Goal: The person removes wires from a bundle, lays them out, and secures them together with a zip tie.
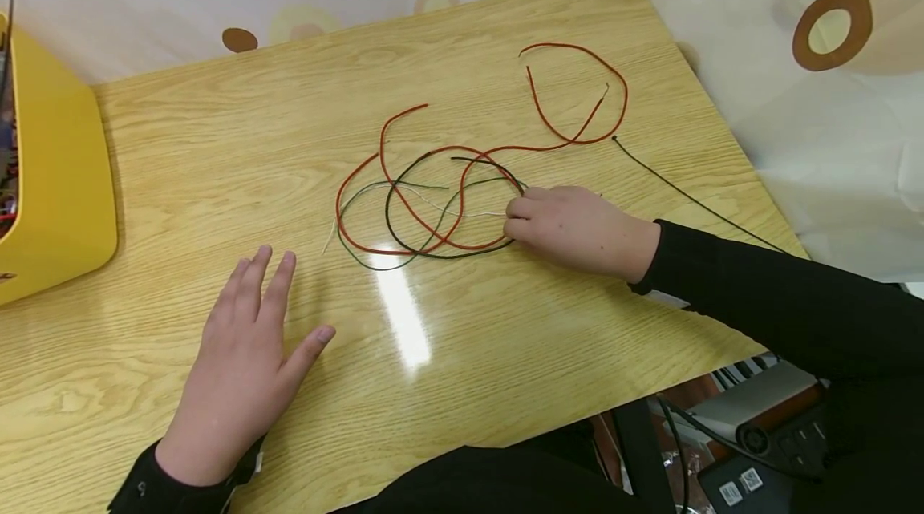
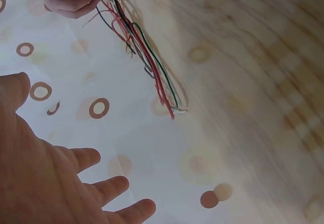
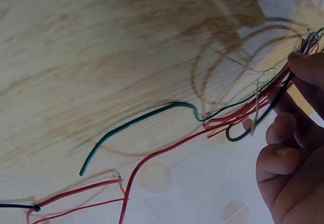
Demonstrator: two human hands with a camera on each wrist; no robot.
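Nearest the camera, the left hand lies flat on the pale wood-grain worktop, palm down, fingers straight and spread, holding nothing; a black sleeve covers the wrist. The left wrist view shows the same relaxed, released fingers well apart from the wires.

A little further in, the right hand rests on the worktop with its fingers curled, pinching the right edge of the tangle of thin red, green, black and white wires. The right wrist view has fingertips closed on several strands where they bunch together, a green end trailing loose to the side.

That tangle sits near the middle of the worktop, its loops overlapping, just ahead of a bright glare strip. Beyond it, a separate red wire loop curls toward the far right corner, joined to a thin black wire running back past the right arm.

At the far left edge stands a yellow plastic box. A pale curtain with brown rings hangs behind.
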